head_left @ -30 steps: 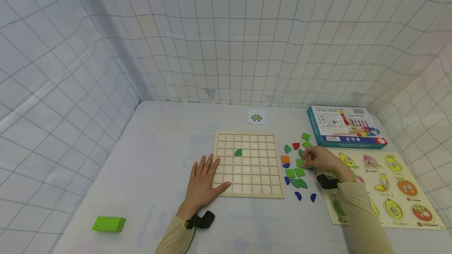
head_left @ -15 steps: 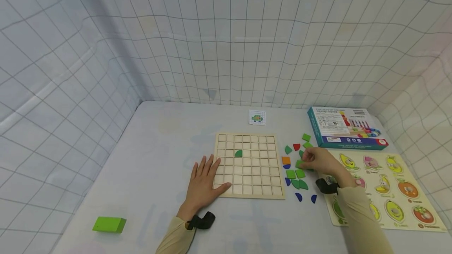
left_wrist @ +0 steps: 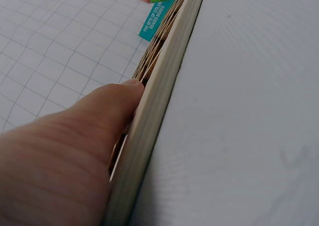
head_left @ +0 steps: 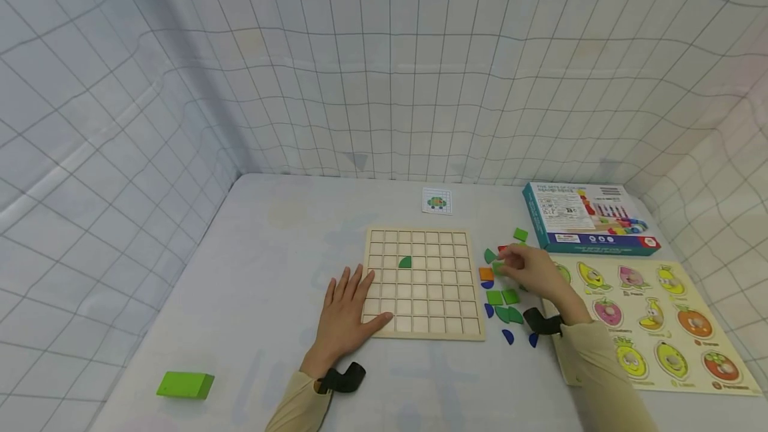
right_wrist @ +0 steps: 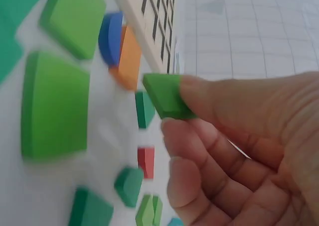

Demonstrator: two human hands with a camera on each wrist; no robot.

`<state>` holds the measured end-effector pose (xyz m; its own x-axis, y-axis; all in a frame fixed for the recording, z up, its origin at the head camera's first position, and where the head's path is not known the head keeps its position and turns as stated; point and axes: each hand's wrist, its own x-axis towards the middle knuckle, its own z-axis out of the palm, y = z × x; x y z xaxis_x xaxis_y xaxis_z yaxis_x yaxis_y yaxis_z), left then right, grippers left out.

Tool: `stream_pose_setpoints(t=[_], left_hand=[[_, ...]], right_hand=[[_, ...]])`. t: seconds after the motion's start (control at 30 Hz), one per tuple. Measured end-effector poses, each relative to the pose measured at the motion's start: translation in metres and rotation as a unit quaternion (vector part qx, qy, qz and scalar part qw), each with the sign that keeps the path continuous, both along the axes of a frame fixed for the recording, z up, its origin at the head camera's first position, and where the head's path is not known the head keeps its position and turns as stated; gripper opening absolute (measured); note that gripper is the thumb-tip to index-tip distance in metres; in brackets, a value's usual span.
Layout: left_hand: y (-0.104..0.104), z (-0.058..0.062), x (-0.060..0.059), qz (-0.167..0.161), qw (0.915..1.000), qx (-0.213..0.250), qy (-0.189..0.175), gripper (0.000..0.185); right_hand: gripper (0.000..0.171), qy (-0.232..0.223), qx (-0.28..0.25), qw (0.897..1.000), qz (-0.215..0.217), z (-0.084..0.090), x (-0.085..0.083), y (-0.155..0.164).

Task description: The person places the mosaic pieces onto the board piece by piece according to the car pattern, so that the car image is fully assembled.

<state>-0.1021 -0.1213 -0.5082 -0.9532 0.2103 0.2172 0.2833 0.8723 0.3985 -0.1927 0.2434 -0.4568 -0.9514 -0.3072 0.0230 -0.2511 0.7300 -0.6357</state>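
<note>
My left hand (head_left: 342,315) rests with spread, straight fingers on the left edge of a wooden grid board (head_left: 429,335). Its thumb (left_wrist: 112,104) lies over the board's near rim in the left wrist view. On the board sits one dark green quarter-circle piece (head_left: 405,262). Right of the board, my right hand (head_left: 534,275) pinches a light green square tile (right_wrist: 167,96) between thumb and fingertips, raised above the loose pieces. Beneath and around it lie green squares (head_left: 510,297), green quarter-circles (head_left: 515,315), blue half-circles (head_left: 508,337) and an orange square (head_left: 486,274).
A small card with a coloured grid picture (head_left: 437,201) lies behind the board. At the back right is a toy box (head_left: 591,219), with a fruit puzzle board (head_left: 648,339) in front of it, partly under the right forearm. A green block (head_left: 185,385) stands at front left.
My right hand has lifted the green square tile from among the loose pieces and moved slightly left, towards the board. The left hand stays in place.
</note>
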Motion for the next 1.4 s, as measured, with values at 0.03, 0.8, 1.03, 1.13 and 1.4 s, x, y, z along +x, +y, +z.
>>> stream_pose_setpoints(t=[0.03,0.8,1.03,1.13,1.4], left_hand=[[0.000,0.000,0.000,0.000,1.0000,0.001,0.000,0.083],[0.000,-0.001,-0.001,0.003,1.0000,-0.001,-0.007,0.084],[-0.001,-0.004,-0.001,0.009,1.0000,0.000,-0.001,0.084],[-0.001,-0.005,-0.002,0.010,0.9999,0.002,-0.001,0.084],[-0.001,-0.004,-0.002,0.006,0.9999,0.002,-0.012,0.083]], right_hand=[[0.019,0.006,-0.005,1.000,0.001,0.000,0.000,-0.004],[0.006,0.023,-0.041,0.998,0.043,-0.012,-0.016,-0.112],[0.003,0.013,-0.021,0.999,0.030,-0.012,-0.019,-0.129],[0.003,0.001,-0.015,1.000,0.017,-0.013,-0.019,-0.132],[0.004,-0.005,-0.024,1.000,0.006,-0.012,-0.020,-0.135]])
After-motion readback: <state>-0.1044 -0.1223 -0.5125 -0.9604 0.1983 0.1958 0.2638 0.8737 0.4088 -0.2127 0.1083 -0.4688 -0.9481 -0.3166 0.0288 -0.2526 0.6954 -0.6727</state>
